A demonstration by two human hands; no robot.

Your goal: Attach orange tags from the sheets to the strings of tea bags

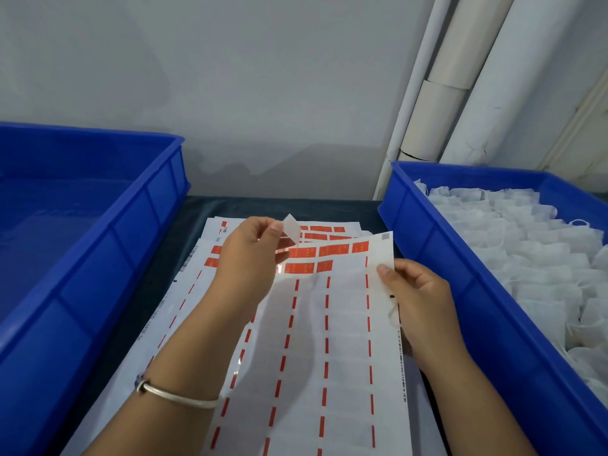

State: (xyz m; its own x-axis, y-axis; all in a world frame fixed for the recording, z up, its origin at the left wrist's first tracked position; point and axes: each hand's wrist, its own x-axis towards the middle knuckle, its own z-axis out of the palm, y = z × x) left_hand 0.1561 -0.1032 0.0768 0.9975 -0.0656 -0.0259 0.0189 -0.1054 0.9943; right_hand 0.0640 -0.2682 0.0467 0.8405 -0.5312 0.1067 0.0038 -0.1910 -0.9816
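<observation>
My left hand (250,258) pinches a small peeled tag (292,230), its pale back side facing me, above the top of the sticker sheet (345,324). That sheet is mostly bare, with a few orange tags (332,250) left along its top rows. My right hand (418,301) holds the sheet's right edge between thumb and fingers, and a thin white string with a tea bag (393,312) shows against its palm. More sheets lie stacked underneath.
A blue crate (460,291) on the right is filled with several white tea bags (526,251). A second blue crate (108,258) on the left holds nothing visible. White pipes (437,103) run down the wall behind. The dark table (197,209) lies between the crates.
</observation>
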